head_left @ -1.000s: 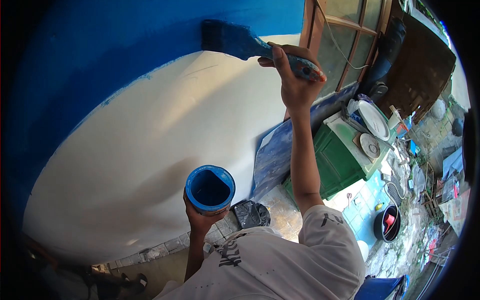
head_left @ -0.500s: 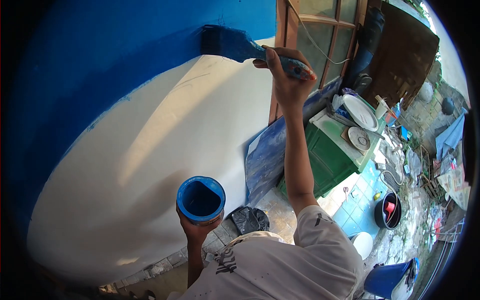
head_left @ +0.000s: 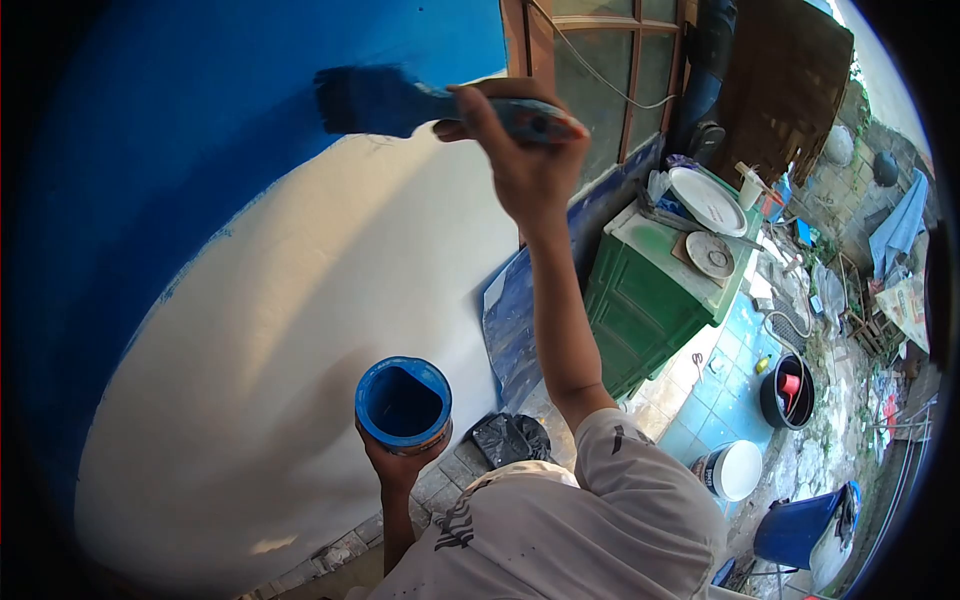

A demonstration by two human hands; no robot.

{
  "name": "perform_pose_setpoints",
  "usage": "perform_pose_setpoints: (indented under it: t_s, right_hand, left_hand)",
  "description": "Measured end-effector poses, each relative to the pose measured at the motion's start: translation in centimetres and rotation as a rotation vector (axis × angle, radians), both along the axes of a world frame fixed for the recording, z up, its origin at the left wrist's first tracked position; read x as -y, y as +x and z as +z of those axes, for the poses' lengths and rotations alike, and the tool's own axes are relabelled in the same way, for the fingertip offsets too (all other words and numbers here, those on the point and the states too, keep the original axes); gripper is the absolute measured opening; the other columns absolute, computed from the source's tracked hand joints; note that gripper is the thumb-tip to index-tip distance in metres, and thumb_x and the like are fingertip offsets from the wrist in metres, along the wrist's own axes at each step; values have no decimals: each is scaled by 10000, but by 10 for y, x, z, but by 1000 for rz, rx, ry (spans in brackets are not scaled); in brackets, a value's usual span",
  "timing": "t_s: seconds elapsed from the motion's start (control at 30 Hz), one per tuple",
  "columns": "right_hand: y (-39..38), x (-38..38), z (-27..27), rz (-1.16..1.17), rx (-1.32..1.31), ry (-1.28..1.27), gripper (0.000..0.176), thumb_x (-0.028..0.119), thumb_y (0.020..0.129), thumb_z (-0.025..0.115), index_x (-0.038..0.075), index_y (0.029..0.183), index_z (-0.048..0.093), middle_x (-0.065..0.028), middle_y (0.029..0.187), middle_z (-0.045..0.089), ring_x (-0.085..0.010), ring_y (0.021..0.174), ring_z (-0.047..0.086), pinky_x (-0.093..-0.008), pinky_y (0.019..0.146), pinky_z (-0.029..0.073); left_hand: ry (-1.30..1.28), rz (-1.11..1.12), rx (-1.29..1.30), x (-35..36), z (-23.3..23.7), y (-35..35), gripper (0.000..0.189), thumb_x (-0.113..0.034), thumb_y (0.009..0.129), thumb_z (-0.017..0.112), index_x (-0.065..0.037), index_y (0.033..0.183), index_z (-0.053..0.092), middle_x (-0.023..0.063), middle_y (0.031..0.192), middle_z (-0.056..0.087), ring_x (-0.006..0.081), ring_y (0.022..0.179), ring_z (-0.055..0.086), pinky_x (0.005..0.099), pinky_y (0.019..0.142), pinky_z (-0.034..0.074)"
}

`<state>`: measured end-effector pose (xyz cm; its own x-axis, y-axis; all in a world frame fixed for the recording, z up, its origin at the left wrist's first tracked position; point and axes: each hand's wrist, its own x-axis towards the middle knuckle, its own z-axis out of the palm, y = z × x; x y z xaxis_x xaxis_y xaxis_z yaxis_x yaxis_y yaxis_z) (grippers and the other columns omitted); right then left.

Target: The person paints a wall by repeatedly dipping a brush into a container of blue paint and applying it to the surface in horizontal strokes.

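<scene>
My right hand (head_left: pixel 525 160) grips the handle of a wide paintbrush (head_left: pixel 385 100), its handle smeared blue and red. The dark bristles lie over the blue painted part of the wall (head_left: pixel 230 60), just above the border with the white part (head_left: pixel 290 320). Lower down, my left hand (head_left: pixel 400 462) is wrapped round a paint can (head_left: pixel 405 402) from below. Blue paint coats the can's rim and inside, and its opening faces me. The can is apart from the brush.
Right of the wall is a wood-framed window (head_left: pixel 600 80). A green cabinet (head_left: pixel 640 300) carries lids and tools. A black plastic bag (head_left: pixel 510 438) lies by the wall's foot. Beyond are a black basin (head_left: pixel 787 392), a white bucket (head_left: pixel 738 470) and a blue bin (head_left: pixel 800 530).
My right hand has moved left with the brush, along the blue paint's edge. The can in my left hand is almost where it was. The view has shifted slightly.
</scene>
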<state>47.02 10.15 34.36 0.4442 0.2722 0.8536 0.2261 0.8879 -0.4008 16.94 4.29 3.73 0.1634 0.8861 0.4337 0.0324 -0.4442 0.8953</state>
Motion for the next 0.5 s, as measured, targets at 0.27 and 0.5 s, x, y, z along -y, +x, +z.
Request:
perform_pose_setpoints:
  t_s: [0.27,0.5]
  right_hand:
    - [70,-22,-15,-160,-138,45,160,67,943,764,-77,992,717,-147,830,760,-222,747,776,-305,689,648]
    - [4,1,-3,-57,101,12,138,56,932,776,-57,994,728,-132,836,763,-207,760,773,-298,726,640]
  left_hand:
    - [44,3,-5,4,1,-3,1231,-184,519,1040,-84,1512,320,162,1422,537,307,1294,582,479,1096,485]
    - [-2,11,-58,4,0,-4,1240,-198,511,1042,-78,1510,319,155,1420,537,311,1298,577,480,1104,478]
